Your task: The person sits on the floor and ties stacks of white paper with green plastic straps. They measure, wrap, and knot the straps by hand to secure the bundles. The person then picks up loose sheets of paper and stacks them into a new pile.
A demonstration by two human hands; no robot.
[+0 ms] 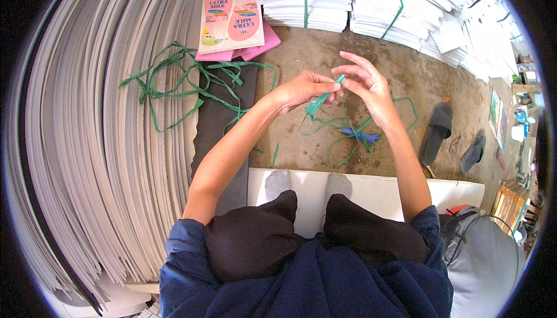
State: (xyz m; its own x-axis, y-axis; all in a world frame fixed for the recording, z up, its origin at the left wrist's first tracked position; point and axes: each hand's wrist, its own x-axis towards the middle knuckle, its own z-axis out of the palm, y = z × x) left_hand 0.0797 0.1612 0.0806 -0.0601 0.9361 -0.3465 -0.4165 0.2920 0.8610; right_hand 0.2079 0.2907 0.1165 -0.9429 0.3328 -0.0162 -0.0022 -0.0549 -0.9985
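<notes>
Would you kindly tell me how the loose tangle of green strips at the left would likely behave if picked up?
The tangle of green strips would probably feel floppy, since it curls into loose loops. It is likely light, being only thin strands. It may lift as a snarl, because those strands cross one another.

Dark slippers (436,134) on stained floor (419,74)

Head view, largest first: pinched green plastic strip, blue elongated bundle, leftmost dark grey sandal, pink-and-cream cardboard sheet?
Pink-and-cream cardboard sheet
Leftmost dark grey sandal
Unranked: pinched green plastic strip and blue elongated bundle; similar, strip nearer the camera.
</notes>
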